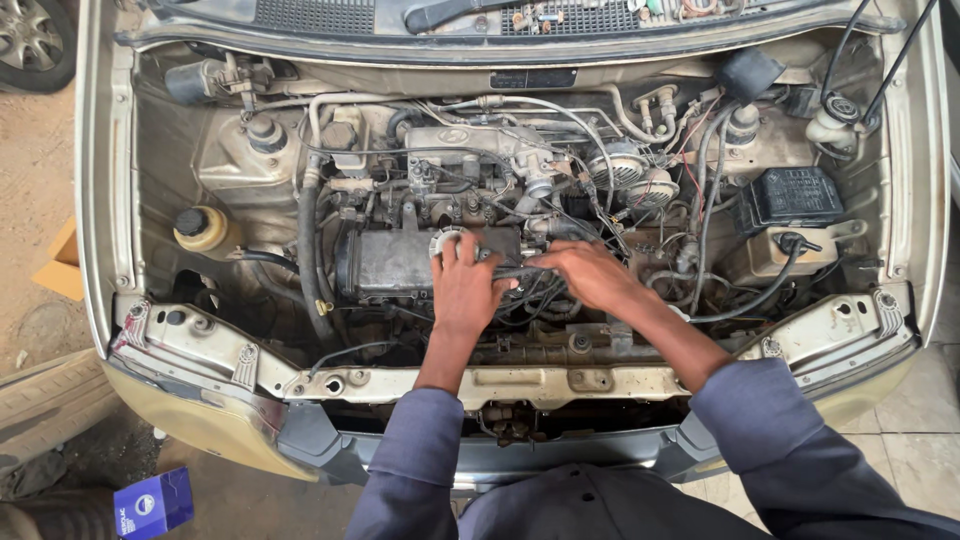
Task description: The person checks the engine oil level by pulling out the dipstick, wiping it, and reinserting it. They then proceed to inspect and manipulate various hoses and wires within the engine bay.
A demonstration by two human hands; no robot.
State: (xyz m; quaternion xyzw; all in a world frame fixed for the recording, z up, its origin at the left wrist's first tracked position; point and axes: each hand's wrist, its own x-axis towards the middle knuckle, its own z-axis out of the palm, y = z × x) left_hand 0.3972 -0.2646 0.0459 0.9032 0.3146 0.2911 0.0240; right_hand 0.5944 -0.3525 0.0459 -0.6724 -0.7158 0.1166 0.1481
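I look down into an open car engine bay. My left hand (465, 290) rests on the dark engine cover (390, 262), fingers spread near a round light cap (445, 238). My right hand (590, 272) lies just right of it, fingers bent over a bundle of black cables (530, 290) on the engine top. Whether either hand grips a cable, I cannot tell. Both arms wear blue-grey sleeves.
A yellowish fluid reservoir (200, 228) sits at left, a black box (790, 195) and a pale tank (775, 255) at right. The beige front crossmember (520, 382) runs below my hands. A blue carton (152, 503) and a tyre (45, 400) lie on the ground at left.
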